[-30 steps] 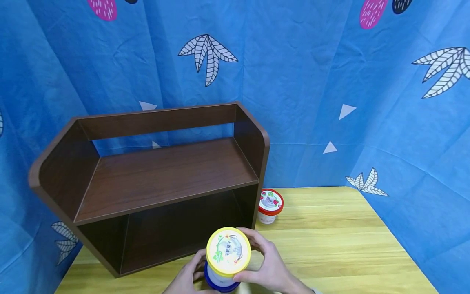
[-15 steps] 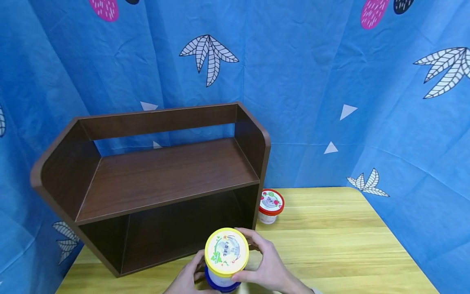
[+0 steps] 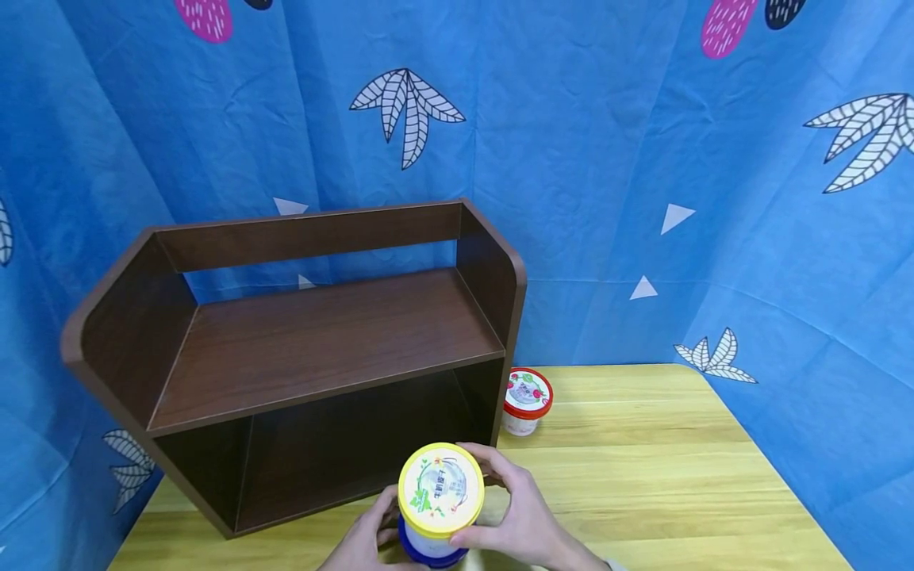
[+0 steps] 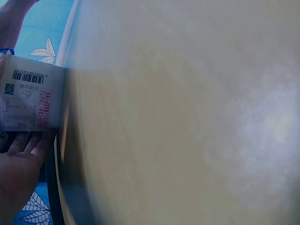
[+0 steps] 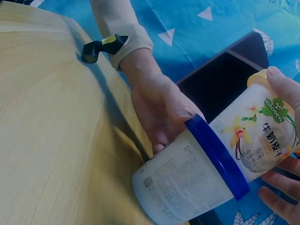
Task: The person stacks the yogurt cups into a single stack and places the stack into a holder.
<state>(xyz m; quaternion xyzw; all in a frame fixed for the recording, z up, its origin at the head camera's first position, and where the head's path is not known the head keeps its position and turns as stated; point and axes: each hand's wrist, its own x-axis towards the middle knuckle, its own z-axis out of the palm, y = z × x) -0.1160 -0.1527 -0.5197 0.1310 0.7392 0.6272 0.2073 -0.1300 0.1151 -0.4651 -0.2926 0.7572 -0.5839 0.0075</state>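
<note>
A white tub with a yellow lid sits on top of a white tub with a dark blue lid, low in the middle of the head view. My right hand holds the yellow-lidded tub between thumb and fingers. Around the lower tub curls my left hand. In the right wrist view the yellow-lidded tub meets the blue lid, and flowers decorate its side. The left wrist view shows the lower tub's barcode side, with left-hand fingers against it. The lower tub's base stands at the tabletop.
Behind the hands stands a dark brown two-level shelf on the wooden table. Next to its right side is a white tub with a red lid. A blue patterned curtain hangs behind everything.
Since a second ago the yellow-lidded tub has shifted very slightly left over the blue-lidded one. Both hands keep their hold, and little else differs.
</note>
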